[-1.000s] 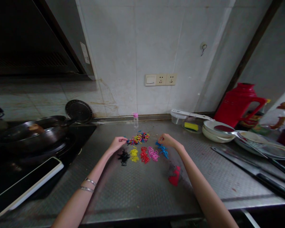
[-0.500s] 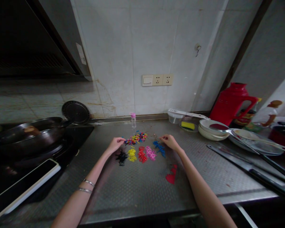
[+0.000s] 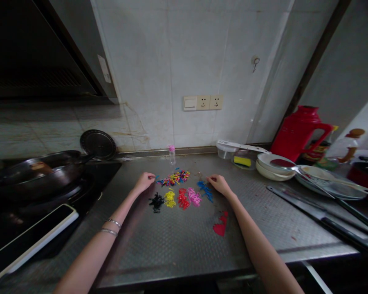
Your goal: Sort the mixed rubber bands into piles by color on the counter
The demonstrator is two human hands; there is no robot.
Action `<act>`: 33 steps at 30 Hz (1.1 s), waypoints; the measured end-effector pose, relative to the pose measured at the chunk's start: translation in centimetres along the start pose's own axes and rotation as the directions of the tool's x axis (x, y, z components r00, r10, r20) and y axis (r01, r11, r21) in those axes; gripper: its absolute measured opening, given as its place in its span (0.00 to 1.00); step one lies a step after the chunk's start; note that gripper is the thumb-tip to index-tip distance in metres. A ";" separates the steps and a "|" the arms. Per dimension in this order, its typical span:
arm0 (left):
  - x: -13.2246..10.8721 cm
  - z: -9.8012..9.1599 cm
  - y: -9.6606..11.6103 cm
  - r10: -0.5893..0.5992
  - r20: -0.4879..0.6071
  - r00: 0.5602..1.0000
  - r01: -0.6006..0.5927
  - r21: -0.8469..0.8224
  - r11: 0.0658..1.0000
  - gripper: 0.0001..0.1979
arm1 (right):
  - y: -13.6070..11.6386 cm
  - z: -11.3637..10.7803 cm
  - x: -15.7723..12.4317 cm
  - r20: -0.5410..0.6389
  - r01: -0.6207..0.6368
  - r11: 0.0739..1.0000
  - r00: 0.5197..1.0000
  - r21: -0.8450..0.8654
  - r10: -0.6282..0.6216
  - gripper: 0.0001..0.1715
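A mixed heap of small coloured rubber bands [image 3: 179,178] lies mid-counter. My left hand [image 3: 144,181] is at the heap's left end, thumb and fingers pinched, with a tiny blue rubber band [image 3: 156,177] at the fingertips. In front of the heap are sorted piles: black bands [image 3: 156,202], yellow bands [image 3: 169,198], red bands [image 3: 183,199], pink bands [image 3: 194,197] and blue bands [image 3: 205,191]. My right hand [image 3: 220,184] is closed in a pinch just beside the blue pile; what its fingers hold, if anything, is too small to make out.
A small pink-capped bottle [image 3: 172,155] stands behind the heap. Red heart shapes [image 3: 220,228] lie near my right forearm. To the right are a sponge [image 3: 242,161], bowls [image 3: 274,169], a knife [image 3: 306,208] and a red thermos [image 3: 297,132]. A phone [image 3: 33,241] and wok [image 3: 46,171] are left.
My left hand has drawn back left, away from the mixed heap, with a blue band now showing at its fingertips. My right hand has barely moved.
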State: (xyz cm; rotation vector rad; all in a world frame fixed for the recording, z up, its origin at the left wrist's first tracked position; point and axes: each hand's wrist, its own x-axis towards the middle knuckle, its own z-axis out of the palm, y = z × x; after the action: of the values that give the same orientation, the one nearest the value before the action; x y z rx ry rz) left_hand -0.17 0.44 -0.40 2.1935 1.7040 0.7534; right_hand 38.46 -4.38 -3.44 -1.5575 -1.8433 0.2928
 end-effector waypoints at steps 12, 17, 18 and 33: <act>1.6 0.2 1.3 -0.094 0.080 0.992 0.079 0.170 0.982 0.11 | -0.1 0.0 0.0 0.013 -0.006 0.999 1.000 -0.039 0.006 0.21; 1.7 0.5 1.3 -0.091 0.069 0.993 0.080 0.146 0.986 0.09 | 0.0 0.1 0.1 0.008 0.002 1.000 1.000 -0.025 -0.001 0.20; 1.8 0.5 1.2 -0.090 0.072 0.993 0.079 0.146 0.986 0.09 | 0.1 0.1 0.1 0.011 -0.001 1.000 1.000 -0.023 0.002 0.19; 2.6 3.2 6.6 0.062 0.057 0.996 -0.070 0.149 0.986 0.11 | -0.3 -0.1 0.0 0.025 -0.037 0.999 0.999 -0.035 0.037 0.19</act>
State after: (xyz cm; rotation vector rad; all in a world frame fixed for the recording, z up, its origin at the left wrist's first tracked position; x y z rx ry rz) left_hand 7.42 1.42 0.88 2.3591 1.7221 0.5944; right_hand 38.28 -4.45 -3.23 -1.6197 -1.8493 0.3004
